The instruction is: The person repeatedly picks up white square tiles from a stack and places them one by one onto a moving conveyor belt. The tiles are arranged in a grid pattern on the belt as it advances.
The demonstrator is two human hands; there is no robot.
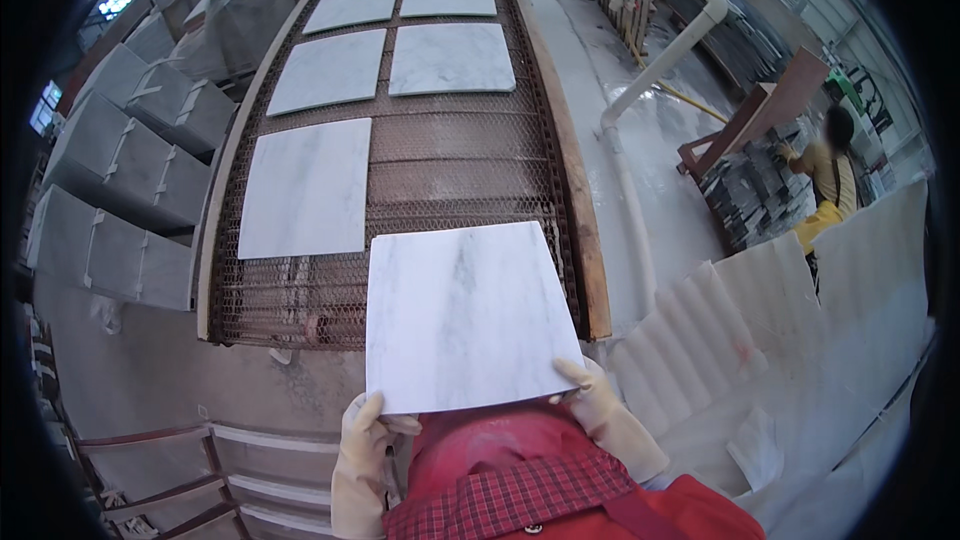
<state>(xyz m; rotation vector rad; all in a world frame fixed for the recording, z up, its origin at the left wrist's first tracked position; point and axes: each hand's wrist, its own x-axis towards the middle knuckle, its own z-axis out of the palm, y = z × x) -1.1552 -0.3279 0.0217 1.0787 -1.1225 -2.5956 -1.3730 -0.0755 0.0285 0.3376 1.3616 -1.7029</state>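
A square white marble tile [465, 315] with grey veining is held up in front of my body, its far edge overlapping the near end of the mesh conveyor [460, 160]. My left hand [370, 430], in a cream rubber glove, grips the near left corner with the thumb on top. At the near right corner my right hand [590, 390], gloved alike, pinches the tile, thumb above and fingers partly hidden below. On the belt, another marble tile [305, 188] lies just beyond to the left. Behind it, more tiles such as this one [452, 58] lie in two columns.
Strapped stacks of grey slabs [130, 175] stand left of the conveyor. A wooden rail [570, 170] edges the belt. White pipe [665, 60] and foam sheeting [700, 330] are on the right, where a person [830, 165] works beside dark stone pieces. A slatted frame [215, 480] stands lower left.
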